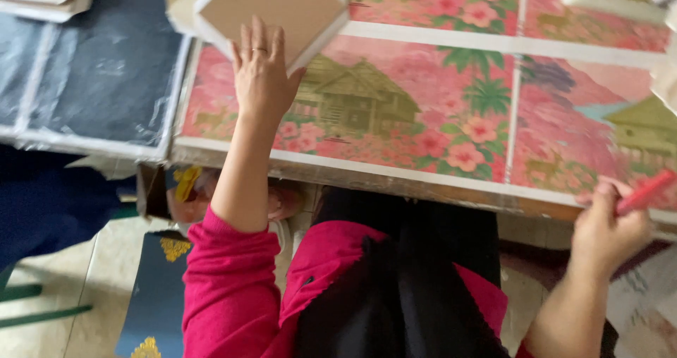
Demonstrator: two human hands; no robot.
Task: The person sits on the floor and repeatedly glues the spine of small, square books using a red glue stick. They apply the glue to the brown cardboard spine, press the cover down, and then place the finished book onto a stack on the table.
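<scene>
1. Pink-sleeved left hand (259, 72), fingers spread flat, presses on the lower corner of a square brown cardboard panel with white edges (271, 12), at the table's far left.
2. Pink floral printed sheet with green houses (416, 111) covers the table.
3. Right hand (608, 227), grip closed around a red pen (645, 192), sits at the table's near edge.

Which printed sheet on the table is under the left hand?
The pink sheet with the hut; the left hand rests on it, unlike the dark blue sheet beside it.
</scene>
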